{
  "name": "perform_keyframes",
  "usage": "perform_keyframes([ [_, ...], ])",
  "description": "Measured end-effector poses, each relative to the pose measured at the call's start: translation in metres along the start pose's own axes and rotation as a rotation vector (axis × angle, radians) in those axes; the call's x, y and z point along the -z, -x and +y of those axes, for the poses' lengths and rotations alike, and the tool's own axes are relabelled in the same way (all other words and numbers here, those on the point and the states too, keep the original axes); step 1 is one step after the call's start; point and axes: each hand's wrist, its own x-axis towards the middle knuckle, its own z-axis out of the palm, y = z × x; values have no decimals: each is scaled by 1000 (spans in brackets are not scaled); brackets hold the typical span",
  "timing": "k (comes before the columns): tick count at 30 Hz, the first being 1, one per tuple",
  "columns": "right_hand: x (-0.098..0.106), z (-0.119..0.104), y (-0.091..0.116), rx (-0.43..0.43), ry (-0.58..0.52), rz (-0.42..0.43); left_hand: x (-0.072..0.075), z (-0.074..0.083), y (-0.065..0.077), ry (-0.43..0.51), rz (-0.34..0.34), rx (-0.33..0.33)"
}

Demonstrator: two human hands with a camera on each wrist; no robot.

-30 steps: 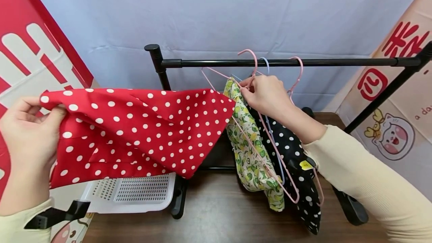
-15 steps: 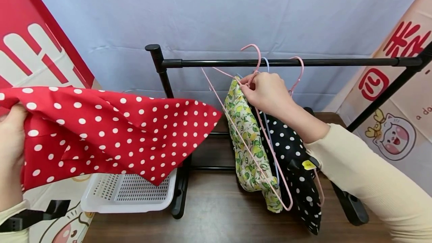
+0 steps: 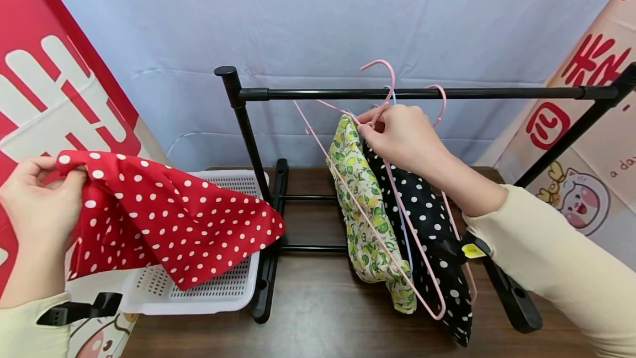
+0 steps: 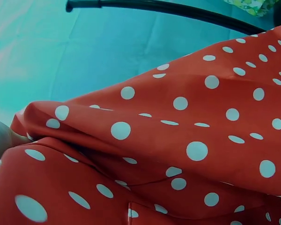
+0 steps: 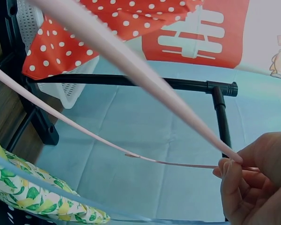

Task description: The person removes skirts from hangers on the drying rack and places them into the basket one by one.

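Observation:
My left hand (image 3: 40, 203) pinches the gathered edge of a red cloth with white polka dots (image 3: 194, 209). In the left wrist view the red fabric fills most of the frame, folds and a seam showing. The cloth's free corner hangs over a white basket. My right hand (image 3: 404, 131) pinches a pink hanger just below its hook (image 3: 393, 79), which rises above the black rail. The right wrist view shows thumb and fingertips at the hanger's neck, and the hanger carries no cloth. Behind it hang a lemon-print garment (image 3: 355, 236) and a black polka-dot garment (image 3: 422, 198).
The black rail (image 3: 497, 93) of a clothes rack spans the view. A blue hanger and another pink hanger (image 3: 444, 101) hang on it. The white perforated basket (image 3: 199, 308) stands on a wooden table (image 3: 308, 314) by the rack's left foot. Printed panels flank both sides.
The red cloth has drawn left and down, away from the hanger, its tip dropping over the basket. My right hand has shifted slightly right, raising the pink hook higher above the rail.

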Motion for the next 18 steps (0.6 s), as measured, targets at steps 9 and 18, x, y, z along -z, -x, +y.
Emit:
perform_keyframes([
  [9, 19, -6, 9, -2, -14, -32, -12, -7, -5, 0, 1, 85],
  [18, 33, 0, 15, 48, 22, -32, -24, -18, 0, -24, -58, 81],
])
